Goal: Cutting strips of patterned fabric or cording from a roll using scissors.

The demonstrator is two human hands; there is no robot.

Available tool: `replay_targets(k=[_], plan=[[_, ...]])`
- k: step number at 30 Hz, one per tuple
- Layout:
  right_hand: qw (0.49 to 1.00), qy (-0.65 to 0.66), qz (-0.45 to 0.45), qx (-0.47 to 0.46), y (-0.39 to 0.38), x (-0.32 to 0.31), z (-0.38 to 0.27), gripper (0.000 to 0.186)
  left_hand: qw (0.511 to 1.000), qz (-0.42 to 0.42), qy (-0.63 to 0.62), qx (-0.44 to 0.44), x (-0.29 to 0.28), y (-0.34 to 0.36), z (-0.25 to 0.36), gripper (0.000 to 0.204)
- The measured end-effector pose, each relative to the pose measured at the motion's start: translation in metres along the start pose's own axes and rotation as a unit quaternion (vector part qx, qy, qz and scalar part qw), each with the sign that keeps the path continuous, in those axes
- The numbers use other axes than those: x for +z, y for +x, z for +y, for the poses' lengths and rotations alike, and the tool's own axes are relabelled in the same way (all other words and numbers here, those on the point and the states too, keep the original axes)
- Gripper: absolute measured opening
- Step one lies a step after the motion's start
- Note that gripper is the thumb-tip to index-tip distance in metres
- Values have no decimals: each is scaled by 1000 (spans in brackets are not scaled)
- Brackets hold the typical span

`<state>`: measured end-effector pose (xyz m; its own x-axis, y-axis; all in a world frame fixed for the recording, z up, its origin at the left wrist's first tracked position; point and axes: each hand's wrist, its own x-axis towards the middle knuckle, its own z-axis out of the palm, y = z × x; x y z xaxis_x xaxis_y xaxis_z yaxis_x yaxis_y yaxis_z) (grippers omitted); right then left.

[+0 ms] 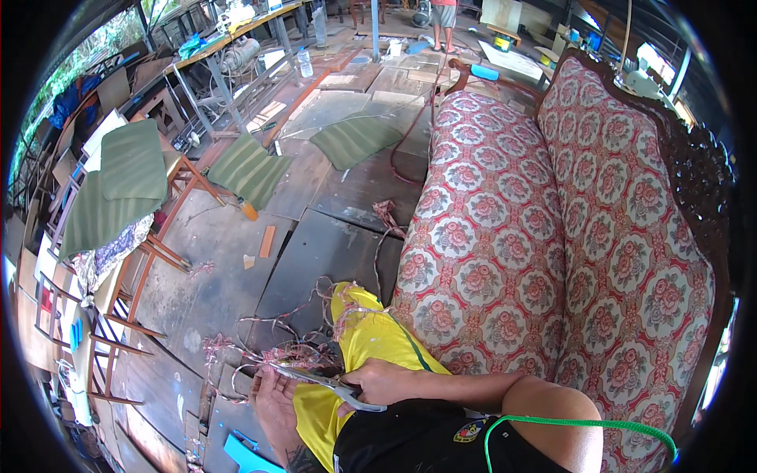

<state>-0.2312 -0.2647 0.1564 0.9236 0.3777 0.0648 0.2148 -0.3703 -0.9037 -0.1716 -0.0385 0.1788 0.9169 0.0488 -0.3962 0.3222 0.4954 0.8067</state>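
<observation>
At the left of the frame, wooden chairs (pixel 122 345) are draped with green striped cloths (pixel 134 162). Further right, another green piece (pixel 251 165) is laid on the floor (pixel 197 299), an orange-handled tool (pixel 248 210) near its lower edge. At lower centre, the left hand (pixel 274 398) is held with fingers partly curled at the scissor tips; whether anything is gripped cannot be told. Beside it, pinkish trim (pixel 303 355) is tangled near the blades. The scissors (pixel 315 381) are grasped by the handles in the closed right hand (pixel 378 381), above a yellow garment (pixel 378 339). The right side is filled by a floral sofa (pixel 489 260).
</observation>
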Motion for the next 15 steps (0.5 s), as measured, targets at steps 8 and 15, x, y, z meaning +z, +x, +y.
replay_targets(k=[8,15], plan=[[1000,-7,-2,10,3,2,-1,57,1000,-3,-13,-5,-5,3,-2,21],[1000,1,3,-9,4,6,0,58,1000,8,-18,-5,-14,6,-5,21]])
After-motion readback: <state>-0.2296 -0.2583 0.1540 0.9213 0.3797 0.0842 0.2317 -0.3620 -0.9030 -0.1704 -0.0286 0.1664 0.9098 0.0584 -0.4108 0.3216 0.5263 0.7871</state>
